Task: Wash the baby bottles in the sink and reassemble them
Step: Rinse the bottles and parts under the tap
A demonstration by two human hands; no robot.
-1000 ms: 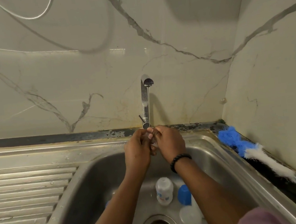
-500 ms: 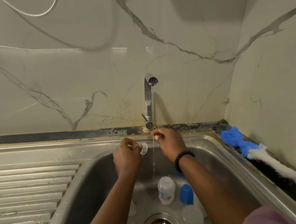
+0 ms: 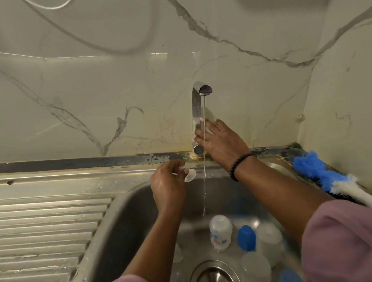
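Note:
My left hand pinches a small clear teat over the back left of the steel sink, just left of a thin water stream. My right hand is raised to the chrome tap, its fingers wrapped round the tap's lower stem near the lever. On the sink floor stands a translucent baby bottle with a blue print. Beside it are a blue cap and clear bottle parts.
A ribbed draining board fills the left. A blue and white bottle brush lies on the ledge at the right by the marble wall. The drain sits at the sink's front. Another blue piece shows at the bottom edge.
My hands have parted. The right hand has left the teat and risen to the tap stem. The left hand keeps the teat and has drifted left of the stream.

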